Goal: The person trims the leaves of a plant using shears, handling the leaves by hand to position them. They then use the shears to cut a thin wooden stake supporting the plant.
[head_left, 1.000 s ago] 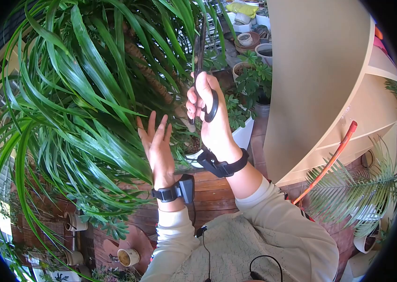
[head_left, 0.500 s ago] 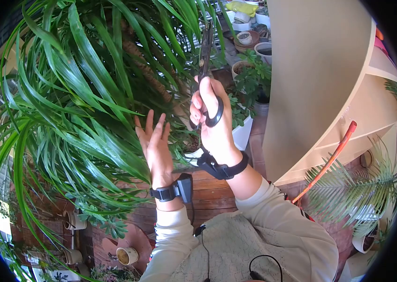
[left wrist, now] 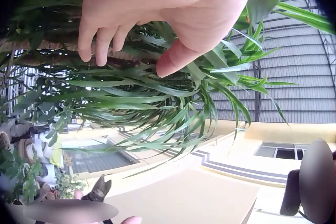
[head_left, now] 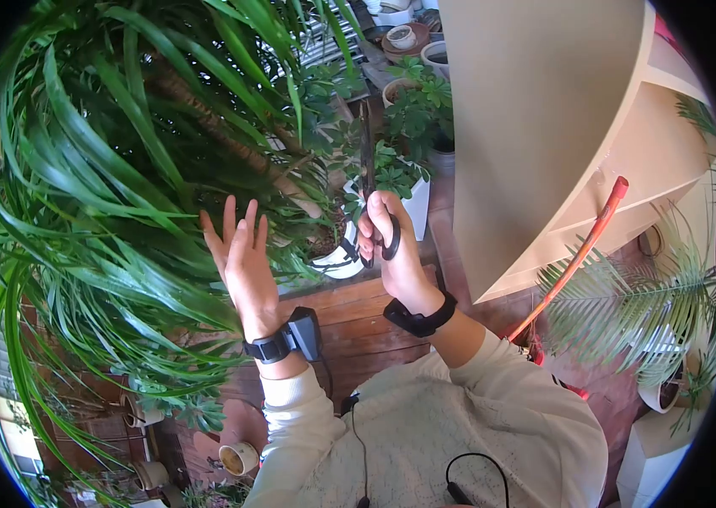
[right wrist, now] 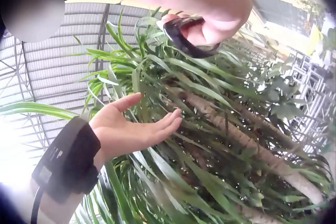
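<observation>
My right hand (head_left: 396, 250) grips a pair of scissors with black handles, its thumb through a handle ring (head_left: 392, 238). The dark scissors blades (head_left: 366, 157) point away from me, to the right of a big leafy plant. In the left wrist view the scissors (left wrist: 100, 188) show at the bottom edge. My left hand (head_left: 249, 269) is spread, its straight fingers against the plant's long, strap-like green leaves (head_left: 112, 254). The right wrist view shows that left hand (right wrist: 137, 129) palm up with nothing in it. Behind the leaves runs a bare, ringed trunk (right wrist: 236, 134).
A curved beige panel (head_left: 536, 127) stands at my right, with an orange-red pole (head_left: 582, 250) leaning by it. Beyond the scissors are a white planter (head_left: 415, 207) and several small pots. A feathery palm (head_left: 629, 296) is at far right. Wooden boards (head_left: 349, 317) lie in front of me.
The head view has swung to the right. My right hand has come down towards my body with the scissors, away from the upper leaves. The left hand stays by the leaves.
</observation>
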Available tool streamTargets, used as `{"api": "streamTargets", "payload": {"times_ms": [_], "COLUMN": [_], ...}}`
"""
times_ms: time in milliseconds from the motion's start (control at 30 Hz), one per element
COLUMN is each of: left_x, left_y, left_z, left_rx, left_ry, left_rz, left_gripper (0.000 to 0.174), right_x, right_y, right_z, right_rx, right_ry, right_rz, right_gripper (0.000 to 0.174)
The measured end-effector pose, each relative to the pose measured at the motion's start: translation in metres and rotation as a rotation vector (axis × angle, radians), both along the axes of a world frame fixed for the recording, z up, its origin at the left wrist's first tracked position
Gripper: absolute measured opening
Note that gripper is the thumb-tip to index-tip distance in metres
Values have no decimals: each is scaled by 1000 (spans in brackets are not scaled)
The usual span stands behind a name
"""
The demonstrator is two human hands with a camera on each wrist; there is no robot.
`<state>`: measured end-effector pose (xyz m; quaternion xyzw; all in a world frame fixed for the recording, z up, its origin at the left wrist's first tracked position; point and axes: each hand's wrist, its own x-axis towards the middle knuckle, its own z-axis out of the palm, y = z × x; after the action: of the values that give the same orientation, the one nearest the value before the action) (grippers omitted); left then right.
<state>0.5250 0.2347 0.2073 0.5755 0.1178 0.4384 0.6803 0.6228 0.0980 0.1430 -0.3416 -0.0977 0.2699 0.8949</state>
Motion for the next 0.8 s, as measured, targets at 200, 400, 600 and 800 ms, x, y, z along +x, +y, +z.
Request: {"api": "streamTargets", "payload": {"times_ms": [200, 400, 600, 800], "left_x": [5, 8, 10, 10], "left_y": [-8, -14, -20, -21], "left_z": [-2, -2, -4, -5], "left_rx": [4, 23, 27, 20], "left_ry": [29, 47, 50, 28], "left_rz": [-16, 6, 12, 29], "left_gripper": [79, 78, 78, 78], "right_x": [23, 58, 81, 89], "right_y": [-16, -14, -11, -7], "right_z": [18, 23, 32, 42], "right_rx": [117, 186, 209, 176], "right_ry": [-117, -102, -95, -80], "right_rz": [35, 179, 177, 164], "right_gripper": [54, 65, 65, 63]}}
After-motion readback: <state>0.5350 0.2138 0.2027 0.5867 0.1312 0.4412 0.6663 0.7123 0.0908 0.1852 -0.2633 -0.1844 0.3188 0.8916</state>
